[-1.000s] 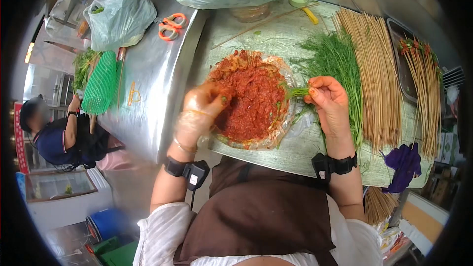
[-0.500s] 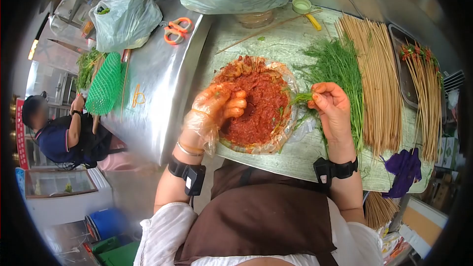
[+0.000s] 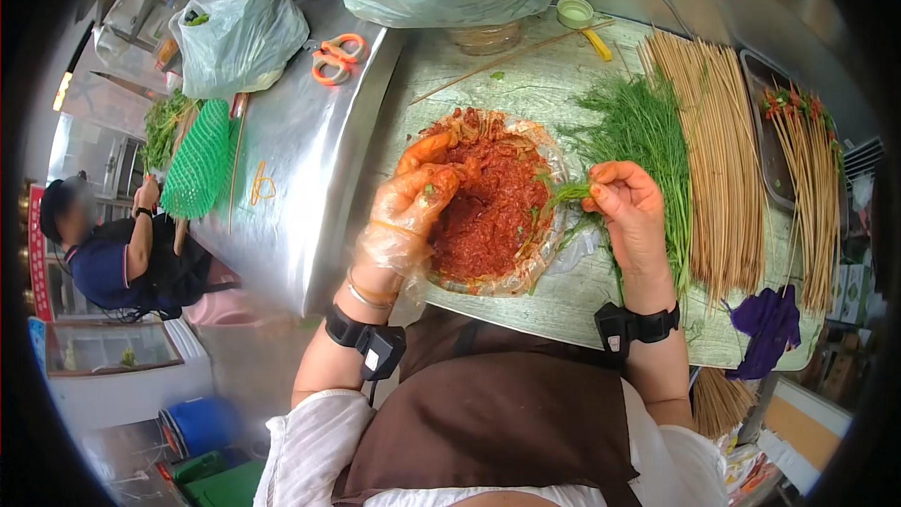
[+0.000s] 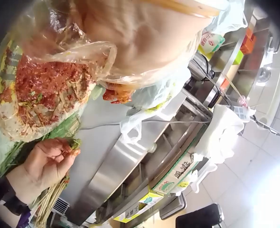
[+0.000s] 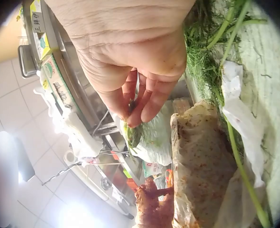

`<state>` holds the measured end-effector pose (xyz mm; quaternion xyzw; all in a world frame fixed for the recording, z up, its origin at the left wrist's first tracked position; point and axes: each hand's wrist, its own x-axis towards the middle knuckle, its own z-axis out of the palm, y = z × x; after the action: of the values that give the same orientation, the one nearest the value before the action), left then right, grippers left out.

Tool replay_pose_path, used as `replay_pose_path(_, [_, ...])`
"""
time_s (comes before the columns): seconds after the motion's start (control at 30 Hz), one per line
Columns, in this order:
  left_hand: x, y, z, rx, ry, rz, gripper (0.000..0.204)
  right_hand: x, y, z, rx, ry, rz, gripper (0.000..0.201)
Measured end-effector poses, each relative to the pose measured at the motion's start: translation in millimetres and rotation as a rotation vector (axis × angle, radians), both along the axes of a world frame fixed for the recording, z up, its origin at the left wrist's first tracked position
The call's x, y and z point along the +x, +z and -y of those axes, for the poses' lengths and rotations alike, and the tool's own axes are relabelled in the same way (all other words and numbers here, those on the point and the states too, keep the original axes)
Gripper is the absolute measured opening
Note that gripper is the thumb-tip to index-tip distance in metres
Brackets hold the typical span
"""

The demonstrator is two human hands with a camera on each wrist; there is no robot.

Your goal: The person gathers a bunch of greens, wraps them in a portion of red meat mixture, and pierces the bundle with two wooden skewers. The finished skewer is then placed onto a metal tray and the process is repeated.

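Note:
A bowl of red sauce-coated meat [image 3: 493, 216], lined with clear plastic, stands on the pale green table. My left hand [image 3: 408, 207], in a clear plastic glove smeared red, is bent over the bowl's left side. Its fingertips are at the mixture, and a green leaf bit sticks near the thumb; whether anything is between its fingers I cannot tell. At the bowl's right edge my bare right hand [image 3: 631, 211] pinches a small bunch of dill [image 3: 571, 192] between thumb and fingers. In the right wrist view, the bunch [image 5: 133, 135] hangs from the fingertips.
Long feathery dill [image 3: 648, 122] lies right of the bowl, beside many bamboo skewers [image 3: 713, 160]. Loaded skewers [image 3: 802, 141] rest on a metal tray. A purple cloth [image 3: 768, 329] lies at the near right corner. Scissors [image 3: 338, 58] and plastic bags stand behind; another person [image 3: 117, 253] is at left.
My left hand first drew back from the mixture with curled fingers, then turned over the bowl's left side again. The right hand keeps its pinch on the dill, almost in place.

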<state>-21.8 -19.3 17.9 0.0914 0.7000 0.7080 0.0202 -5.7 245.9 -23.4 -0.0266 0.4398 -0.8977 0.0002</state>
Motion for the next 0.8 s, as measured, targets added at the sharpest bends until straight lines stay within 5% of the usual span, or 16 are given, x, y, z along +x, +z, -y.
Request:
replay_pose_path(0.1, [0.8, -1.2, 0.2, -0.027, 0.014, 0.027, 0.021, 0.5, -0.3, 0.7, 0.014, -0.004, -0.020, 0.014])
replay_pose_path(0.3, [12.2, -11.0, -13.1, 0.298, 0.128, 0.290, 0.019, 3.2, 3.2, 3.9, 0.048, 0.063, -0.120, 0.016])
replay_pose_path(0.4, [15.3, -24.5, -13.8, 0.555, 0.039, 0.390, 0.020, 9.9, 24.6, 14.5, 0.098, 0.183, -0.173, 0.016])
replay_pose_path(0.57, [33.0, -6.4, -14.7, 0.231, 0.033, 0.431, 0.021, 13.2, 53.7, 48.0, 0.520, 0.228, -0.252, 0.012])
replay_pose_path(0.63, [35.0, -8.6, -11.1, 0.361, -0.057, 0.409, 0.023, 8.3, 55.3, 54.1, 0.842, 0.124, -0.350, 0.010])
replay_pose_path(0.8, [32.4, 3.8, -12.0, 0.322, -0.233, 0.375, 0.026, 10.0, 52.3, 63.6, 0.863, 0.020, -0.400, 0.008])
